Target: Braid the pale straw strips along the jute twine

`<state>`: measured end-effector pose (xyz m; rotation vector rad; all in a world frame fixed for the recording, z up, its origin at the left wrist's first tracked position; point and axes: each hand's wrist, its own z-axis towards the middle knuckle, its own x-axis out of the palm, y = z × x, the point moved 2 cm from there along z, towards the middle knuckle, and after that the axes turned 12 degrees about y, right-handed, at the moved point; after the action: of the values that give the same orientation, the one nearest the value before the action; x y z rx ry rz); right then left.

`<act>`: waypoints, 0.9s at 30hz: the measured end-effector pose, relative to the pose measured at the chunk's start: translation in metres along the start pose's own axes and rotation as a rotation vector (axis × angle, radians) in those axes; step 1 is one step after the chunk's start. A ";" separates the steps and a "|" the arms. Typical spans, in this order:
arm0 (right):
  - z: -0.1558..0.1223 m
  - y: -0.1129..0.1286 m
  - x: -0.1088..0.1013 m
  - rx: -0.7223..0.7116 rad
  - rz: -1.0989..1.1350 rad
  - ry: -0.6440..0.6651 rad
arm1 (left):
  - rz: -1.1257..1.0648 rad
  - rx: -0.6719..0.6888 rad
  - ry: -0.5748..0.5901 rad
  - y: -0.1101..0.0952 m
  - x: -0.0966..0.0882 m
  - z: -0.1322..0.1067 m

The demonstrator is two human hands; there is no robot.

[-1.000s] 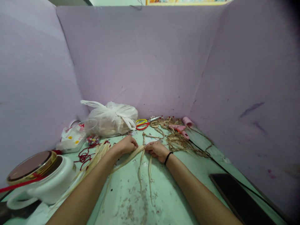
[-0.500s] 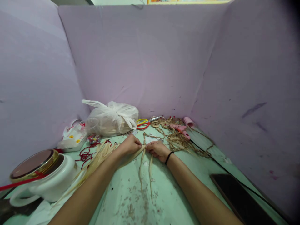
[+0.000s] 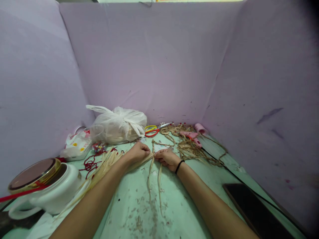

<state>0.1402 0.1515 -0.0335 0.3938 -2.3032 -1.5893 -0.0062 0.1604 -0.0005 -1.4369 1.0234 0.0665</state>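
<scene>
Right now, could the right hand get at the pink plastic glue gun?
Probably yes: the glue gun lies beyond the right hand on tangled brown braided cord, and nothing seems to cover it, though the fingers pinch pale straw-like strands.

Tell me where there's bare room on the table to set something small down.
Two patches of table look bare: the stained strip between the arms, beside the pale strands; and the wedge between the right arm, cord heap and dark slab. It's crowded at left, with pot, fibers and red yarn, and along the back, with bag, scissors and glue gun.
</scene>
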 end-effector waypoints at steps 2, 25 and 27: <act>0.000 -0.001 0.000 -0.002 -0.002 0.001 | -0.011 -0.004 0.034 0.002 -0.002 -0.001; 0.000 -0.001 0.000 0.014 0.022 0.014 | -0.109 -0.163 -0.002 -0.007 0.011 -0.001; 0.000 -0.001 0.000 0.011 0.021 0.007 | -0.127 -0.190 -0.013 -0.005 0.012 0.001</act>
<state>0.1401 0.1512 -0.0340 0.3755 -2.3048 -1.5634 0.0046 0.1538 -0.0043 -1.6696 0.9324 0.0820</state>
